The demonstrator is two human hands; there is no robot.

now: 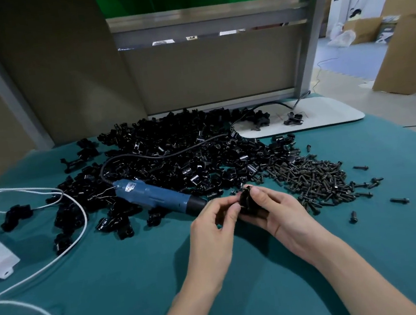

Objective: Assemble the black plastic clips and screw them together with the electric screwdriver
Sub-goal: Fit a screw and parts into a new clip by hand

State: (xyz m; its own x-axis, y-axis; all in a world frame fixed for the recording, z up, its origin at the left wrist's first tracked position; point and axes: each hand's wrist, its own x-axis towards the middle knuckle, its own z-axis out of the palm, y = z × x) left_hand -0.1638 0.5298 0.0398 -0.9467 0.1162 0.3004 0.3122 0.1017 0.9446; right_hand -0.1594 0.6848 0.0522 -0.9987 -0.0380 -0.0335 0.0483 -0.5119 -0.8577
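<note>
Teal surface (113, 295) carries a clip pile (176, 155) at the back; screws (314, 182) heaped right of it; screwdriver (154, 195) lies by the pile, tip toward my hands; I see left hand (215, 233) and right hand (279, 214) pinching one clip (247, 200) between them, just above the surface.
</note>
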